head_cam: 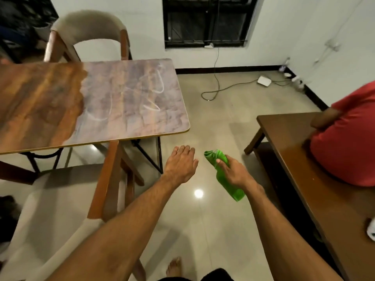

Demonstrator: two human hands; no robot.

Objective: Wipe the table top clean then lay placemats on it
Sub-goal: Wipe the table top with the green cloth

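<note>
The tabletop [121, 102] shows glossy brown wood along its left side; the rest, out to the right edge and both right corners, is dull and hazy with pale curved streaks. Both hands hang over the tiled floor [203, 220], off the tabletop's near right corner. The left hand [180, 165] is flat, fingers straight, palm down. Just beside it, the right hand [233, 173] grips a bunched green cloth [233, 191] whose ends stick out either side. A padded chair [89, 25] stands at the far edge, and another chair [105, 179] at the near edge.

table top [50, 102]: glossy wood, hazy smears | cloth [222, 175]: green fabric | floor [203, 220]: glossy tile
</note>
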